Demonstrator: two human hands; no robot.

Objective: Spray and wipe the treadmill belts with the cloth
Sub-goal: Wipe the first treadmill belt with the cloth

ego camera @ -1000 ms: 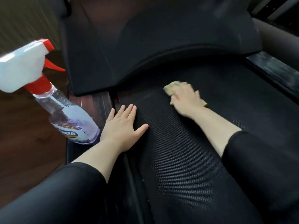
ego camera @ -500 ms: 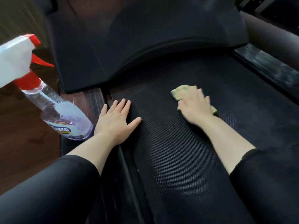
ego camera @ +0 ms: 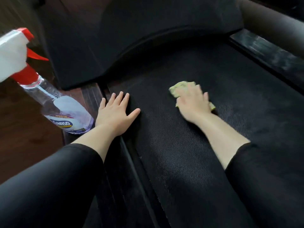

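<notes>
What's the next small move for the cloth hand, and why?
Likely slide the right hand with the cloth rightward across the belt, toward the right side rail. The hand presses the cloth flat near the belt's front middle, and the stretch to its right looks hazy. The left hand braces flat at the belt's left edge; the spray bottle stands unheld beside it.

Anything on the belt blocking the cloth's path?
Nothing visible. The right hand presses the cloth on the belt, bare around it. The left hand rests at the belt's left edge, and the spray bottle stands beyond it, off the belt.
</notes>
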